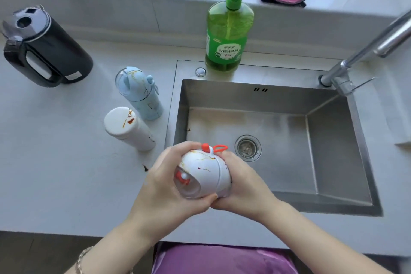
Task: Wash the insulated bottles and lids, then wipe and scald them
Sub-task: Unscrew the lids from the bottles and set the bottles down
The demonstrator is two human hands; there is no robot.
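A rounded white plastic bottle lid (204, 173), streaked with stains, is gripped by curled fingers of left hand (169, 182) and right hand (242, 184) above the steel sink (289, 100).

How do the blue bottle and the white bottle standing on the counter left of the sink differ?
The blue bottle has a clear domed cap with a strap loop; the white bottle has a plain flat white lid. The white bottle's lid carries a red-brown smear; the blue bottle shows thin yellowish streaks. The blue bottle stands farther back than the white bottle. Both stand upright on the counter, lids on.
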